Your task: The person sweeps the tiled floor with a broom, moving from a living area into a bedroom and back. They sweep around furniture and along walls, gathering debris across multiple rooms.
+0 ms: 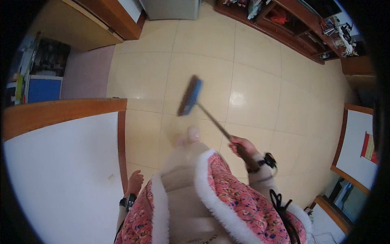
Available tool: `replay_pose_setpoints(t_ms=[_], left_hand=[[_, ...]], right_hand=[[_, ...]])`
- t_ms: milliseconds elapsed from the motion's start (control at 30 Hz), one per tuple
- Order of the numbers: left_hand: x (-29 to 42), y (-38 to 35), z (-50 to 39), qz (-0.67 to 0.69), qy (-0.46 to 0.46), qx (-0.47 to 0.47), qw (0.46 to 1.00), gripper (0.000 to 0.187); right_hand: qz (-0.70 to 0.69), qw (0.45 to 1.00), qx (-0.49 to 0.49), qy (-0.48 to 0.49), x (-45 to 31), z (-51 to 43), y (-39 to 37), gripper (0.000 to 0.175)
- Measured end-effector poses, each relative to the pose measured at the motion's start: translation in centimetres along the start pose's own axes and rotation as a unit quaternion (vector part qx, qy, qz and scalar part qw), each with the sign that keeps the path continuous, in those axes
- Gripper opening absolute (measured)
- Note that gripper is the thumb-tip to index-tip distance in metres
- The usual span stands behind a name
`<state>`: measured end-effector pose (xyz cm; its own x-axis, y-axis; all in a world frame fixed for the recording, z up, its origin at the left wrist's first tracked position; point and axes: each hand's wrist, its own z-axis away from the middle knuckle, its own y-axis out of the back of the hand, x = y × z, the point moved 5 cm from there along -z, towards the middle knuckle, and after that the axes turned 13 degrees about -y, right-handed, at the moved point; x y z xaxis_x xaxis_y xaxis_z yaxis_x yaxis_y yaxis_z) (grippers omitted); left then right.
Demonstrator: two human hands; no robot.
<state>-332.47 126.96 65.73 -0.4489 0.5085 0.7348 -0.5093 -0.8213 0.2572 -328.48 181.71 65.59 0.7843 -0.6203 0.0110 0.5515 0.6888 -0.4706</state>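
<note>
My right hand (243,146) grips the brown handle of a broom (213,119) partway along its length. The broom's blue head with dark bristles (191,96) is slightly blurred and lies over the beige tile floor (256,91), ahead of my pink slippers (193,134). My left hand (135,180) hangs beside the pink floral vest at lower left, near the white wall, its fingers loosely curled and holding nothing visible. Black straps with small devices sit on both wrists.
A wall edge with brown trim (122,146) stands close on my left, beside a doorway. Further ahead are a grey appliance (170,9) and a brown wooden cabinet (292,27) with items on its shelves. A blue box (44,90) stands through the doorway.
</note>
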Motion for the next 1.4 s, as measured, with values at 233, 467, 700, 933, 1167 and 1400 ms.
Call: replay_pose_setpoints(t_ms=[233, 467, 700, 933, 1167, 1400], left_hand=[[-9.4, 17.4, 4.9, -0.021, 0.042, 0.064, 0.997, 0.035], [-20.4, 37.5, 15.0, -0.034, 0.0, 0.081, 0.996, 0.03], [-31.8, 48.8, 27.1, 0.076, 0.032, 0.139, 0.987, 0.032], [-18.7, 54.1, 17.9, 0.303, 0.024, 0.17, 0.938, 0.027], [6.0, 32.2, 5.2, 0.332, 0.124, 0.255, 0.9, 0.025], [6.4, 15.7, 2.1, 0.21, 0.222, 0.242, 0.921, 0.03]], right_hand=[[0.232, 0.931, 0.275, 0.067, 3.4, -0.3, -5.9, 0.021], [0.04, 0.965, 0.177, 0.188, 17.2, -5.3, -26.3, 0.014], [-0.159, 0.986, 0.019, 0.04, 35.2, -7.0, -46.2, 0.006], [0.145, 0.986, -0.082, 0.004, 26.0, -12.0, -66.4, 0.03], [0.274, 0.942, -0.188, -0.044, -4.0, -14.1, -63.0, 0.01], [0.191, 0.975, -0.1, -0.048, -16.6, -15.3, -37.4, 0.011]])
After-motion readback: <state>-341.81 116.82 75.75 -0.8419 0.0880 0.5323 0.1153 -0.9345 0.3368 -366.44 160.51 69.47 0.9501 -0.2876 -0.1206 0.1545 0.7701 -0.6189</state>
